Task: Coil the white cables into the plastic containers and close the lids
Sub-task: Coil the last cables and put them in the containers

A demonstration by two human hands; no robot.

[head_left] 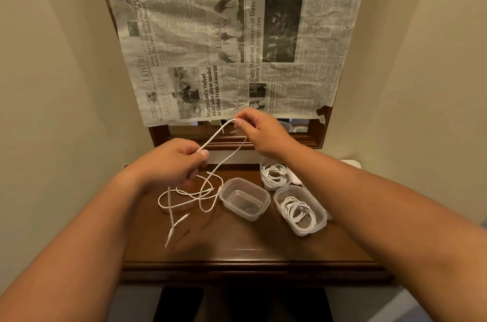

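Left hand [171, 161] and right hand [261, 134] both pinch the thin white cable [216, 134] mid-frame while its slack lies tangled on the dark wooden bench [237, 250] left of the empty clear plastic container [243, 200], so tugging probably knots it tighter.

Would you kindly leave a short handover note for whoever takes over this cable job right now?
Now: the left-hand grip and right-hand grip each pinch the white cable, raised between them. Loose cable lies tangled on the table.
Done: the near tub and far tub hold coils.
Left: coil this cable into the empty tub, then close the lids; no tub is lidded.
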